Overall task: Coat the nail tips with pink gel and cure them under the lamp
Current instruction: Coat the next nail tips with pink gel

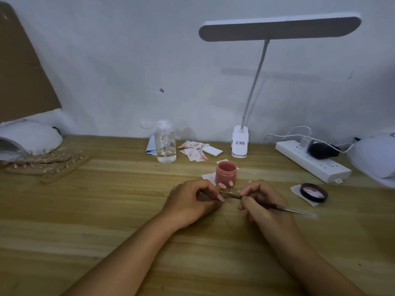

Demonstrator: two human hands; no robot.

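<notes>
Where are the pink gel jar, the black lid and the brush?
pink gel jar (226,175): head view, on its front wall.
black lid (313,192): head view, on its pink-smeared inner face.
brush (287,208): head view, on its bare handle.

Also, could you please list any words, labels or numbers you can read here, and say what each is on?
No text here is legible.
The desk lamp base has a label with dark print, too blurred to read.
The white adapter on the power strip has grey print, too small to read.
</notes>
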